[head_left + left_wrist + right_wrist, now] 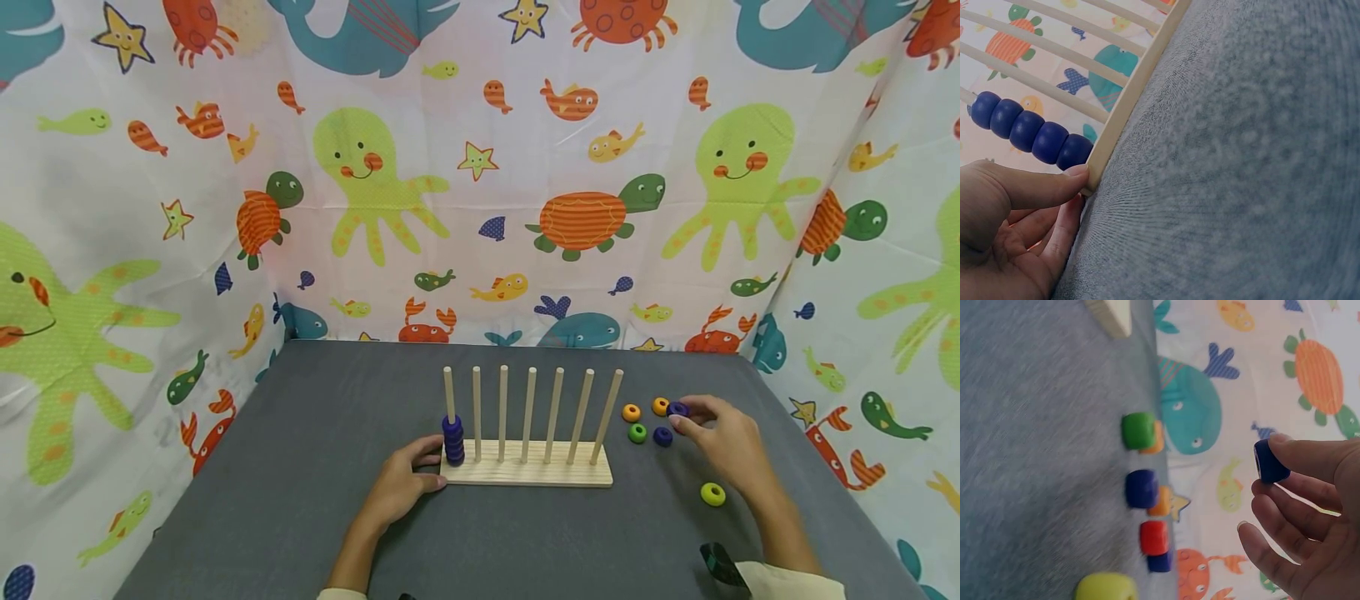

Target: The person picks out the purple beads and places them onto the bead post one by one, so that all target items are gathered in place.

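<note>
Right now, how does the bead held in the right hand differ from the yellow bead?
The held bead is dark blue, the yellow bead much lighter. The right hand pinches the held bead in the air; the yellow bead lies untouched on the table. Both are rounded beads.

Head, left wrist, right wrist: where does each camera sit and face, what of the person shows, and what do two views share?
Head: on the head, facing forward and down at the rack; left hand, right hand and forearms show.
Left wrist: on that wrist, facing the rack's end; left hand shows.
Right wrist: on that wrist, facing loose beads; right hand shows, pinching a bead.
Head and left wrist share the blue stack.
</note>
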Motion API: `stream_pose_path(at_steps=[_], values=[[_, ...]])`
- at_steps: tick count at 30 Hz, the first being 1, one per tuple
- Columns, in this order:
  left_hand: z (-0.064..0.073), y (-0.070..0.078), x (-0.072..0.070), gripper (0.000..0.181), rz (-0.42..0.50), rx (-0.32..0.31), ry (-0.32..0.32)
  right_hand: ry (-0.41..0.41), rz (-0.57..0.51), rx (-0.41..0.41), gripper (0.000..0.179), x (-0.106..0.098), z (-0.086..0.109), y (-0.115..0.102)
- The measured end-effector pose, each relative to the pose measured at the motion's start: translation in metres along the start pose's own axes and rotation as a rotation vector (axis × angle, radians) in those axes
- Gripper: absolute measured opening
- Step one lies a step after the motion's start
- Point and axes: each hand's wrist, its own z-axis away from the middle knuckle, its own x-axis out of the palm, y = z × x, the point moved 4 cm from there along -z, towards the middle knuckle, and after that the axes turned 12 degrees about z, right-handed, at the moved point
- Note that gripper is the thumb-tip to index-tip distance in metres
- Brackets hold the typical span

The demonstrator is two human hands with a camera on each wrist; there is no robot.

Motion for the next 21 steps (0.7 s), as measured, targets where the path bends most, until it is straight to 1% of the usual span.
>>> stream_pose_path(at_steps=[6,10,13,16,21], values=[[0.001,0.002,0.000,0.065,-0.007,0.008,-0.003,0.098,-0.016,-0.035,0.043,-0.013,0.000,-0.022],[0.001,0.002,0.001,0.065,-0.015,0.002,-0.005,0.168,-0.025,-0.073,0.041,-0.021,0.001,-0.036],[0.001,0.001,0.001,0.065,-0.004,-0.007,0.003,0.218,-0.051,-0.103,0.040,-0.028,0.003,-0.048],[0.001,0.002,0.001,0.065,0.015,0.004,0.003,0.263,-0.082,-0.127,0.040,-0.034,0.004,-0.060],[0.002,0.003,0.002,0.066,0.034,0.010,0.002,0.313,-0.120,-0.149,0.041,-0.041,0.006,-0.076]])
